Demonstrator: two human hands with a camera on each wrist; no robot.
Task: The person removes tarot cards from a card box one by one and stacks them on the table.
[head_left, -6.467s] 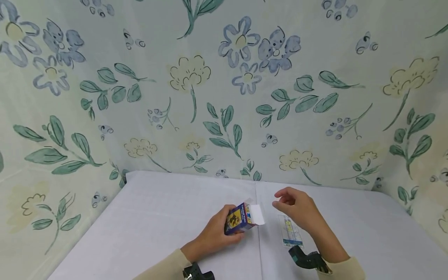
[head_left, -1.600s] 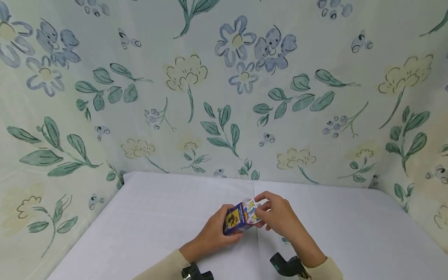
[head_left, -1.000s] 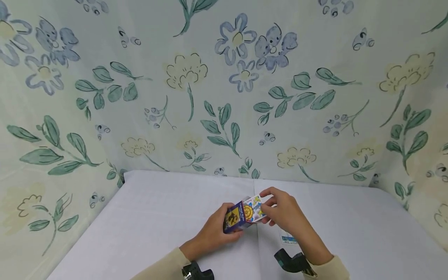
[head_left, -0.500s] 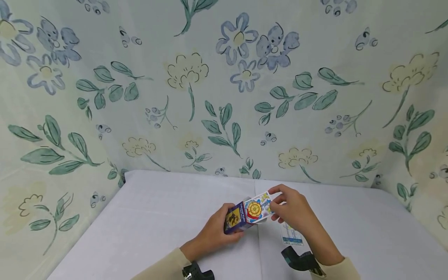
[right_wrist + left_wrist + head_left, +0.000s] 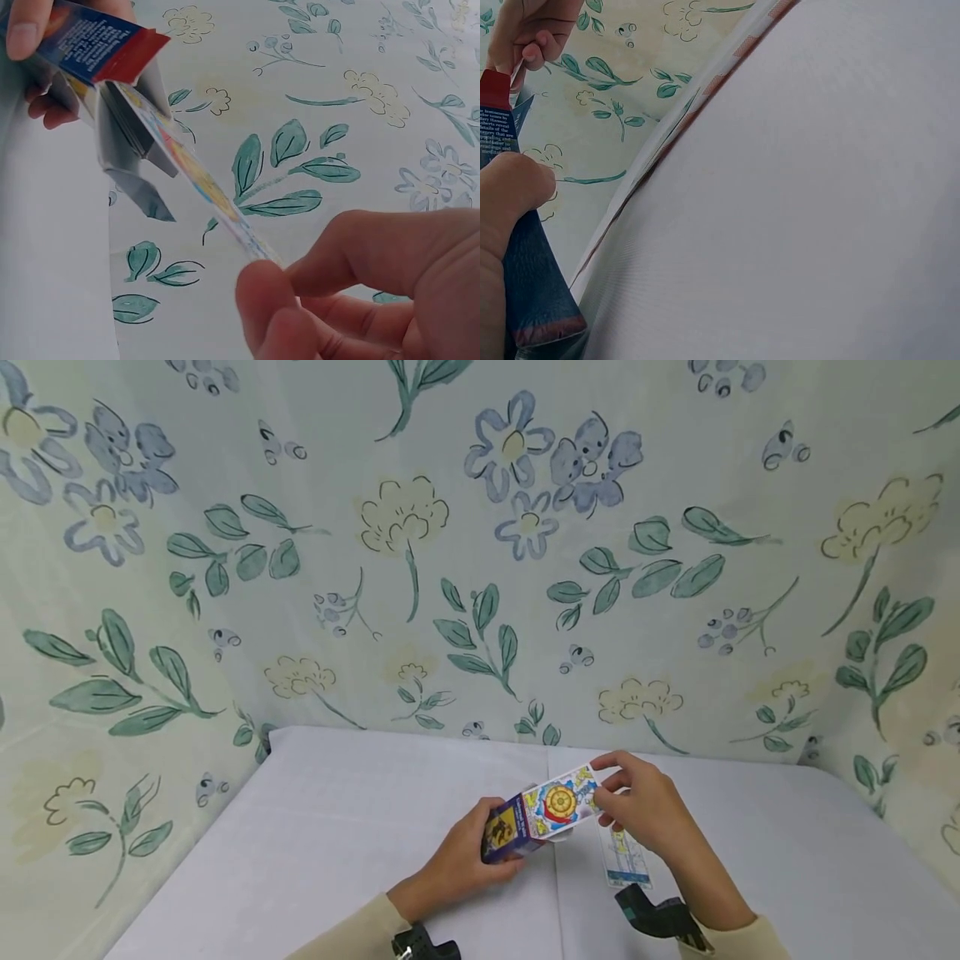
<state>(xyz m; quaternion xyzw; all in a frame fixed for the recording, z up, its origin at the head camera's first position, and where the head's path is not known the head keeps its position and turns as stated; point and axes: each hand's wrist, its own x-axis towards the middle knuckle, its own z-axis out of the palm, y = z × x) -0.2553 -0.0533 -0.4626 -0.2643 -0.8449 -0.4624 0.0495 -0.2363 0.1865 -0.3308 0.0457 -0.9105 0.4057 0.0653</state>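
My left hand point(image 5: 459, 858) grips a dark blue and yellow card box point(image 5: 502, 833), tilted, its open end facing right. A colourful card point(image 5: 561, 802) with a yellow wheel picture sticks most of the way out of that end. Thumb and fingers of my right hand point(image 5: 643, 802) pinch the card's outer edge. In the right wrist view, the card point(image 5: 196, 180) slants out of the box point(image 5: 94, 45) beside loose flaps point(image 5: 135, 191). More card edges seem to sit inside the box mouth. The left wrist view shows my left thumb point(image 5: 517, 184) along the box's side.
Another printed card point(image 5: 627, 865) lies flat on the white-covered table point(image 5: 337, 827), below my right hand. Floral cloth point(image 5: 480, 568) hangs behind the table and at both sides. Dark wrist cameras point(image 5: 652, 914) sit on both forearms.
My right hand came from beside the box to its mouth and pinched the card. It has since moved right and up, sliding the card out. My left hand and the box have barely moved.
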